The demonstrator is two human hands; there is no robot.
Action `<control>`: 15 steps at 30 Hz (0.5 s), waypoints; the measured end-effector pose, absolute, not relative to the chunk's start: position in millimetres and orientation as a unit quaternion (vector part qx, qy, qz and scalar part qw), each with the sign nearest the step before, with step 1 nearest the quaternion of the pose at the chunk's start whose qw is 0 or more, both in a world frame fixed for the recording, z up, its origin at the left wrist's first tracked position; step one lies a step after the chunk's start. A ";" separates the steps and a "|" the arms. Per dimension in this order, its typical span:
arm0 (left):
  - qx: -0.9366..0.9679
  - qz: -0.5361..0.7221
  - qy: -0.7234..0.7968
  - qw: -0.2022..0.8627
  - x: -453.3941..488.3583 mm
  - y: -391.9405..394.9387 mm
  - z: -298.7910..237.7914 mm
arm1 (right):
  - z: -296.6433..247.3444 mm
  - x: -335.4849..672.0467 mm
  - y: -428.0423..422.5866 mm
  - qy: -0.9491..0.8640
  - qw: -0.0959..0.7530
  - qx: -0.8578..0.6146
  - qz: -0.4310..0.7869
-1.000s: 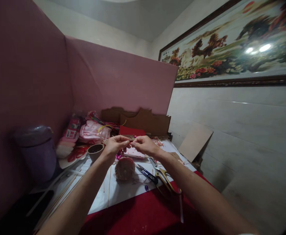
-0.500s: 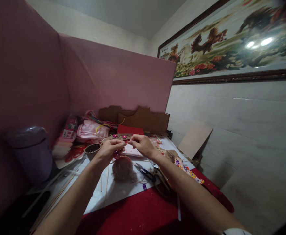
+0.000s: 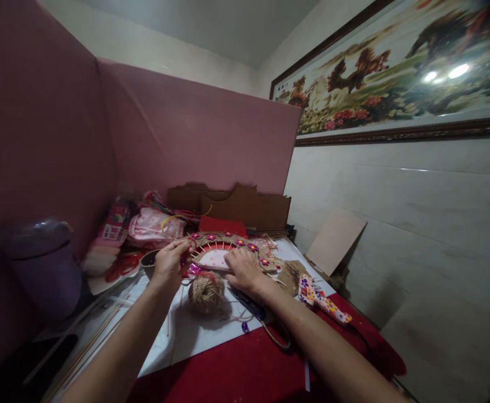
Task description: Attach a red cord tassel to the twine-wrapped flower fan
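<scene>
My left hand (image 3: 172,264) is closed in a pinch at the left end of an arched craft piece (image 3: 228,239). A bit of red string (image 3: 193,244) shows at its fingertips. The arch is tan, with pink-purple flowers along it and thin sticks pointing inward to a white, pink-dotted half-round panel (image 3: 213,259). On the right side of that panel lies my right hand (image 3: 245,270), palm down, fingers loosely bent and apart, gripping nothing visible. Just in front of both hands sits a ball of twine (image 3: 206,292). Dark-handled scissors (image 3: 251,305) are partly under my right wrist.
A brown cup (image 3: 147,263) stands left of my left hand, partly hidden. Purple beads (image 3: 245,326) lie near the red cloth (image 3: 211,369). At right are flower-patterned strips (image 3: 324,299); at left, a purple bin (image 3: 45,268) and thin sticks (image 3: 87,347). Cardboard (image 3: 245,204) stands behind.
My hands have moved apart from their meeting point above the twine. The left went left and down; the right lowered onto the dotted panel and opened, uncovering the flowered arch.
</scene>
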State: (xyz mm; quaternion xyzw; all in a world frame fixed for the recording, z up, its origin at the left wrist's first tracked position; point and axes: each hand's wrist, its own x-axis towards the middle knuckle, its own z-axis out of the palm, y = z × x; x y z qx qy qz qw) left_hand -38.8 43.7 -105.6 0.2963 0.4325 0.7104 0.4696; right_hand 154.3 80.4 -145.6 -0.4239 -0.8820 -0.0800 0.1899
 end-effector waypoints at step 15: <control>0.375 0.677 0.440 0.456 -29.8 43.6 -116.2 | -129.0 157.7 88.0 -0.879 0.171 -0.399 -0.198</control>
